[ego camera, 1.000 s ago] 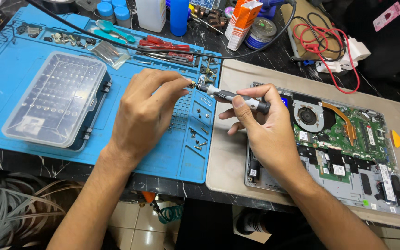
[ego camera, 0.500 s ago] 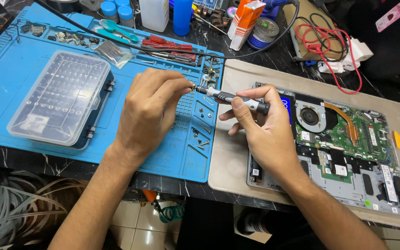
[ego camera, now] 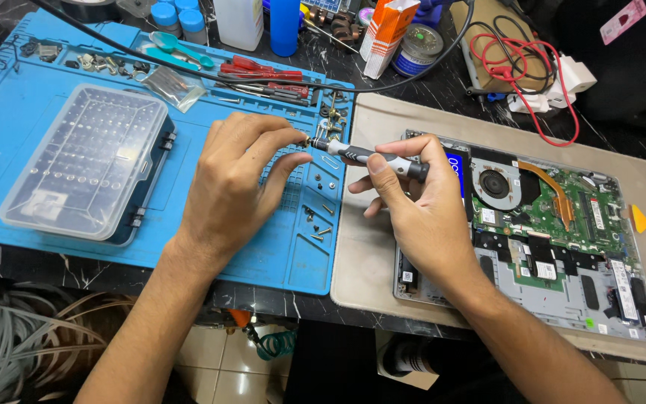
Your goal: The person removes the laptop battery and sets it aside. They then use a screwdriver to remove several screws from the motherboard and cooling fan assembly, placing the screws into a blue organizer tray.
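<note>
1. Your left hand (ego camera: 237, 176) reaches in from the lower left, wrist over the near edge of the flat blue silicone work mat (ego camera: 9, 127); thumb and forefinger are pinched narrow on the metal tip of the slim grey-and-black precision screwdriver (ego camera: 375, 158).
2. Your right hand (ego camera: 420, 206) comes in from the lower right and is closed around the screwdriver's handle, thumb pressed on its near side, fingers curled behind it.
3. The screwdriver lies nearly level between your two hands, tip pointing left, held in the air above the seam where the blue mat meets the beige rectangular pad (ego camera: 360, 247).
4. Small loose dark screws (ego camera: 315, 224) lie scattered on the mat's right-hand strip, just below the tip.
5. Left of your left hand, a clear-lidded plastic bit case (ego camera: 84, 161) sits shut on the mat, rows of bits showing through the lid.
6. Under your right wrist, the opened silver laptop (ego camera: 562, 292) lies base-up on the pad, its green circuit board, round fan and copper heat pipe bare.
7. Farther back on the dark worktop (ego camera: 428, 93), red-handled pliers (ego camera: 267, 71) lie on the mat's far edge, with a blue cylindrical bottle (ego camera: 284, 26) and an orange-and-white carton (ego camera: 386, 30) standing beyond.
</note>
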